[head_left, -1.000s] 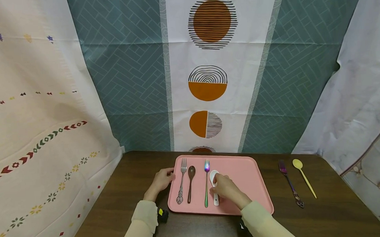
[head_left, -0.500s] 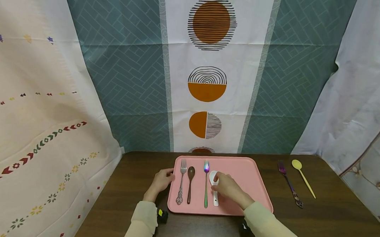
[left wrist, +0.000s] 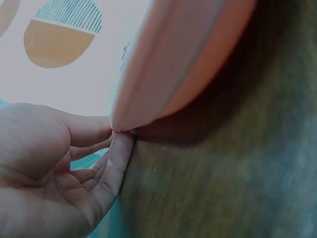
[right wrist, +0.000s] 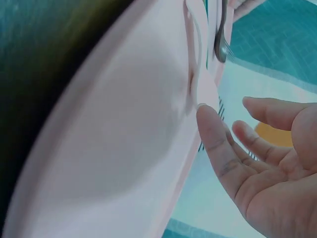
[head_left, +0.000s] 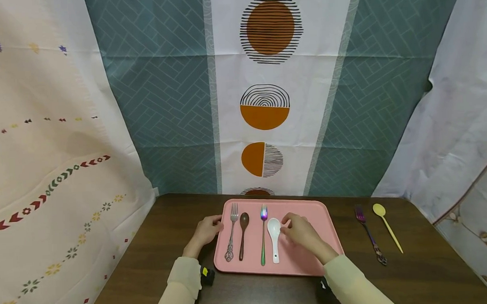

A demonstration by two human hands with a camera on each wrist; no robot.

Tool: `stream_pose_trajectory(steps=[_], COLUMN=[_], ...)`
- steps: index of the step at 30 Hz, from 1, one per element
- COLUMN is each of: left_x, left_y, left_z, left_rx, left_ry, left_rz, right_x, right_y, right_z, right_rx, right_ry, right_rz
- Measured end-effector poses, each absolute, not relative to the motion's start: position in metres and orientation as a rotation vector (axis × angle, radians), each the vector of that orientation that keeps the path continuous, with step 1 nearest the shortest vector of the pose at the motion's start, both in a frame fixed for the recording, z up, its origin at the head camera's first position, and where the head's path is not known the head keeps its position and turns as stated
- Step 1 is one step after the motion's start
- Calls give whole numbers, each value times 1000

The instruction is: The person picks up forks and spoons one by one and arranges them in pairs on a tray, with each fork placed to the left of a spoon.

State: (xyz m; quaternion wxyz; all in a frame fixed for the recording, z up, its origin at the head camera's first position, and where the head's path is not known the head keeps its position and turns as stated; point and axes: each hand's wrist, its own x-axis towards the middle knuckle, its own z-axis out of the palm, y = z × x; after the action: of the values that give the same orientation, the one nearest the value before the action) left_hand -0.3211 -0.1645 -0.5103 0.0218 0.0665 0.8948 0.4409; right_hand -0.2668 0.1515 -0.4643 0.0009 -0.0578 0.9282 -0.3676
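Note:
A pink tray (head_left: 308,240) carries a silver fork (head_left: 232,229), a dark brown spoon (head_left: 244,233), a rainbow-coloured fork (head_left: 264,232) and a white spoon (head_left: 274,232), laid side by side. At the tray's left edge my left hand (head_left: 206,230) pinches the rim; in the left wrist view its thumb and a finger (left wrist: 116,161) meet at that edge. My right hand (head_left: 302,231) is over the tray, just right of the white spoon. In the right wrist view its thumb and fingers are spread with nothing between them, one fingertip (right wrist: 205,119) close by the white spoon (right wrist: 204,87).
Right of the tray, a purple fork (head_left: 369,232) and a yellow spoon (head_left: 387,225) lie on the dark wooden table (head_left: 150,265). Behind the table hangs a patterned green and white cloth (head_left: 168,105), with pale curtains (head_left: 51,133) at the sides.
My right hand has let go of the white spoon and moved right, uncovering it on the tray. The left hand has stayed at the tray's left edge.

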Motion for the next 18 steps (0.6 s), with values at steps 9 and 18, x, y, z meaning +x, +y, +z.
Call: stream_pose_trajectory(steps=[9,18], left_x=[-324,-325], left_y=[-165,-165], left_z=[-510,-510], left_rx=[244,223], left_ry=[2797,2794], left_rz=[1362,1346], right_x=[-273,-279], right_y=[176,206], right_z=[-447,-439], right_rx=[-161,-184], right_ry=[2910,2962], right_rz=[-1203,-1119])
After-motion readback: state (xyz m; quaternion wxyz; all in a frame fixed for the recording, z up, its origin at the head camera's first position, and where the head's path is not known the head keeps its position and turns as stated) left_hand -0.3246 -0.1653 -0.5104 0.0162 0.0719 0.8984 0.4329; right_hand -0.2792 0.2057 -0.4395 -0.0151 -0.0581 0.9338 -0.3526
